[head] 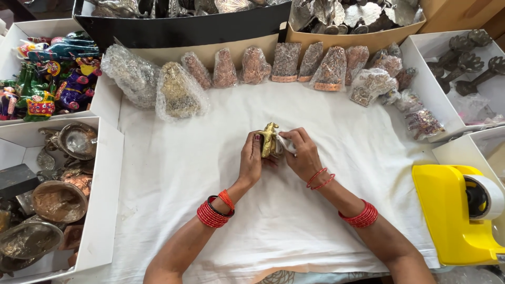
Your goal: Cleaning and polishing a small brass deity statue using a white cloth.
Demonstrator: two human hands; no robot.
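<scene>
Your left hand (251, 160) and right hand (302, 155) hold a gold figurine (269, 139) with a white cloth scrap (286, 143). You wear red bangles (214, 210) on both wrists, one black among them. The table cloth (273, 210) is plain white. The tape dispenser (455, 215) is bright yellow. The painted figures (50, 73) show blue, green, red and yellow patterns. The bowls (58, 200) are copper-brown.

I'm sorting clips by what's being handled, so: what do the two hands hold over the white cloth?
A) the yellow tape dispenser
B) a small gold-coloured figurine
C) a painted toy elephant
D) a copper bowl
B: the left hand and right hand together grip a small gold-coloured figurine above the white cloth; the yellow tape dispenser sits untouched at the right.
</scene>
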